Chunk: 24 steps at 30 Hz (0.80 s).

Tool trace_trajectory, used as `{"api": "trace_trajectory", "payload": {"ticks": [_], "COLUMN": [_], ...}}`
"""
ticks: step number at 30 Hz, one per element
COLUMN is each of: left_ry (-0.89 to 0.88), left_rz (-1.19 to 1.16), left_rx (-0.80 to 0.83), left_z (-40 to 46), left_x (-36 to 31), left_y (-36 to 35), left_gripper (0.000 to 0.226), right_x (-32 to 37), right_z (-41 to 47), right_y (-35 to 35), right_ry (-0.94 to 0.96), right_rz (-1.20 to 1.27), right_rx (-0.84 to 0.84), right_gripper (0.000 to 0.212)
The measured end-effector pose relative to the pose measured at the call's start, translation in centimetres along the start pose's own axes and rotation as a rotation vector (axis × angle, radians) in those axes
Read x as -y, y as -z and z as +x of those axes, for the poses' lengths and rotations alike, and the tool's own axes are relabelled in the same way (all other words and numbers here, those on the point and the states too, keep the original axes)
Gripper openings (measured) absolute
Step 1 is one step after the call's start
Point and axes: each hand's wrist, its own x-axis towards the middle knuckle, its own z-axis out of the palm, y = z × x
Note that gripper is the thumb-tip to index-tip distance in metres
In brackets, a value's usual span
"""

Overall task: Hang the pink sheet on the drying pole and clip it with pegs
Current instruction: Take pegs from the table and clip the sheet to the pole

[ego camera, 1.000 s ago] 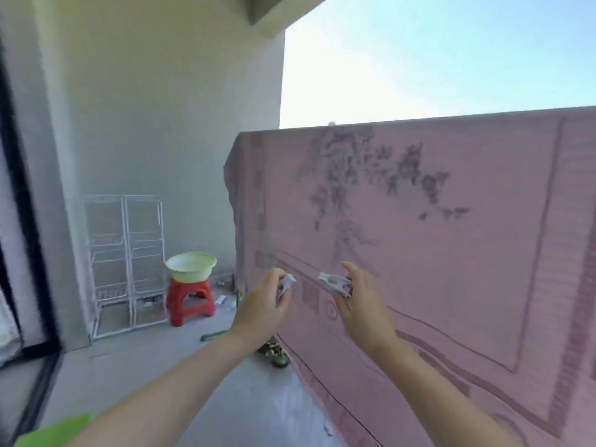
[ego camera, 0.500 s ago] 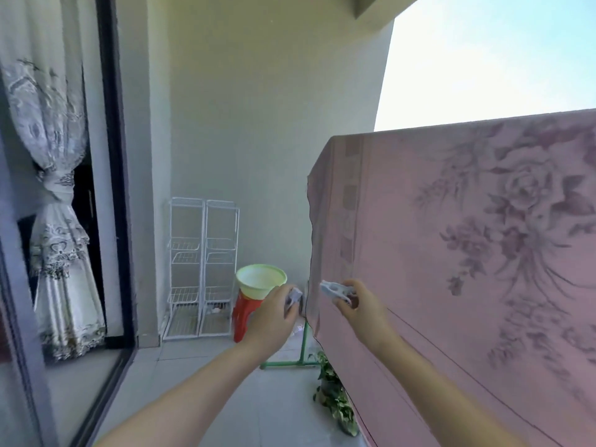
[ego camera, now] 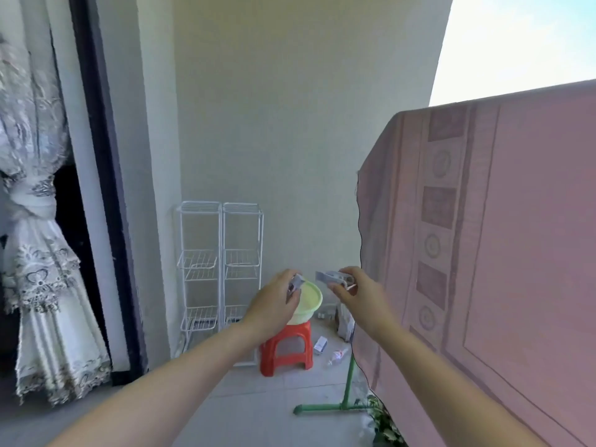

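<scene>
a: out on the balcony, from my remote seat — pink sheet (ego camera: 503, 240) is already draped over the pole, hanging flat at the right, its left edge near the wall. the pole itself i can't see, it's under the fold along the top.

b: hands?

a: left hand (ego camera: 274, 304) is pinched around a small pale peg (ego camera: 296, 282). right hand (ego camera: 358, 293) grips a second peg (ego camera: 333, 278) between thumb and fingers, its tip pointing left. both hands low, in front of the basin (ego camera: 306, 301) on the red stool (ego camera: 285, 350), just left of the sheet's edge and not touching it.

b: so which step?

a: i'd call it the clipping step, hanging looks done. no peg on the top edge that i can see in this view.

b: next move?

a: my guess: raise the right hand to the top fold near the left corner, squeeze the peg open, push it down over cloth and pole together. the corner sits well above the hands, so it's a long reach up.

b: anything else?

a: green stand foot (ego camera: 325, 408) and a plant (ego camera: 383, 424) on the floor below the sheet, wire racks (ego camera: 219, 262) against the wall, curtain (ego camera: 35, 221) at far left. i can't tell if the pegs' jaws are open, too small and blurred.
</scene>
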Motion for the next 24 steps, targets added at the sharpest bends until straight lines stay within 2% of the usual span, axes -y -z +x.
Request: {"api": "trace_trajectory", "payload": {"ticks": [4,10,12,15,17,20,21,24], "left_ry": [-0.025,-0.121,-0.151,-0.144,-0.116,-0.139,-0.172,-0.259], "left_rz": [-0.080,-0.092,-0.096,-0.133,-0.156,-0.216,-0.262,-0.392], "left_rx": [0.003,0.210,0.234,0.192,0.109,-0.027,-0.055,-0.082], "left_z": [9.8,21.9,26.8,35.1,40.7,47.7,49.5,54.6], "left_x": [3.5,6.5,6.6,5.9,5.3,4.4,4.2,3.9], "left_y": [-2.7,-12.5,-15.1,-17.4,-18.2,-19.2,-19.8,-22.1], "left_gripper": [0.035,0.029,0.026,0.017,0.019,0.008,0.014,0.051], "right_x": [-2.4,-8.8,-10.3,-11.6,-12.1,-12.8,-13.1,-14.1], "right_z": [7.8,19.3,24.1,31.7,36.7,43.2,44.9,49.2], "right_y": [-1.6,0.3,1.7,4.0,5.5,6.9,7.2,7.7], "right_ry": [-0.033,-0.086,-0.061,-0.021,-0.007,-0.009,0.000,0.017], "right_rz": [-0.064,-0.161,-0.178,-0.163,-0.142,-0.093,-0.099,-0.162], "right_rx": [0.009,-0.066,-0.067,-0.102,-0.127,-0.179,-0.199,-0.287], "right_gripper": [0.026,0.016,0.016,0.017,0.013,0.012,0.012,0.004]}}
